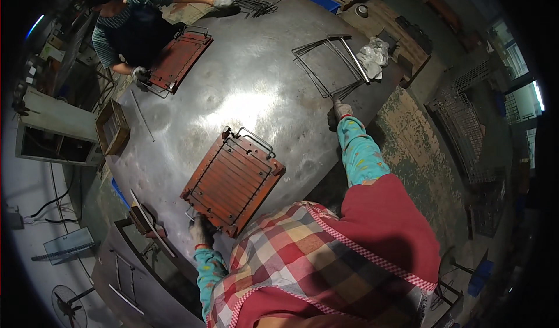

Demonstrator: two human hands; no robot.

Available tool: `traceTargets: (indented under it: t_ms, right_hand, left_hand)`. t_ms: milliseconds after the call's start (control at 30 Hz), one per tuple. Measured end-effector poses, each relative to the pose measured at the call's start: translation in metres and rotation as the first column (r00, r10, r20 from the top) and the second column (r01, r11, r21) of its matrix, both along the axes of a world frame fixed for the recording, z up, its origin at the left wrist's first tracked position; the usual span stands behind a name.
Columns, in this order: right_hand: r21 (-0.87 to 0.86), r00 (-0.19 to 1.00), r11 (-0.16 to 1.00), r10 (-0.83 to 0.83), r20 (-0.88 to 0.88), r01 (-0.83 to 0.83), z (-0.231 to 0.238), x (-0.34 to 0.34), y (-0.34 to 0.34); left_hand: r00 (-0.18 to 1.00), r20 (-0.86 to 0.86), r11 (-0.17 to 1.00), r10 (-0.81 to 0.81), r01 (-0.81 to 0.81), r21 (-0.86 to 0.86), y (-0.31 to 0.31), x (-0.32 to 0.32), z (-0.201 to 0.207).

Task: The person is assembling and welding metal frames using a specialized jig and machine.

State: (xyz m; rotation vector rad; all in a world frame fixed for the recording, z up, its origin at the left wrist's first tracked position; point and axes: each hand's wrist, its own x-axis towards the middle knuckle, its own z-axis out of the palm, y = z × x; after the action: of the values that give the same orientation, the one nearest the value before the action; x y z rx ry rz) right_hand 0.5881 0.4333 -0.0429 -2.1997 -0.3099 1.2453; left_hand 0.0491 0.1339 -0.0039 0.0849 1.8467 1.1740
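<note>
In front of me a red slatted metal jig point(233, 182) lies aslant on the steel table, with a bent wire loop point(256, 142) at its far end. My left hand point(201, 231), in a dirty work glove, is at the jig's near left corner, beside another wire end. Its fingers are curled, and what they hold is hidden. Off to the right, my gloved right hand point(340, 112) is stretched out. Its fingers close on the near corner of a stack of bent wire frames point(317, 72).
A co-worker point(137, 25) stands at the far left by a second red jig point(180, 57). Thin wire pieces point(253, 5) lie at the far edge. A crumpled plastic bag point(372, 57) sits beyond the frames. A wooden box point(112, 127) stands at the table's left edge.
</note>
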Motion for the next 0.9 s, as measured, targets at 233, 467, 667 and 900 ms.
traceTargets:
  t_ms: [233, 467, 667, 900]
  right_hand:
    - [-0.063, 0.967, 0.997, 0.063, 0.249, -0.048, -0.065, 0.02, 0.062]
    - [0.126, 0.938, 0.946, -0.269, -0.217, 0.3, 0.037, -0.046, 0.025]
    - [0.53, 0.923, 0.78, -0.156, -0.352, 0.334, 0.007, -0.039, 0.006]
    - [0.399, 0.524, 0.45, -0.194, -0.829, 0.799, 0.017, -0.033, 0.026]
  left_hand:
    - [0.973, -0.221, 0.945, -0.068, -0.009, -0.328, 0.024, 0.009, -0.007]
    - [0.97, -0.242, 0.943, -0.02, -0.062, -0.328, 0.026, 0.017, -0.002]
    - [0.955, -0.284, 0.96, -0.08, -0.002, -0.279, 0.028, 0.006, -0.018]
    - [0.986, -0.163, 0.975, 0.032, -0.067, -0.21, 0.029, 0.002, -0.027]
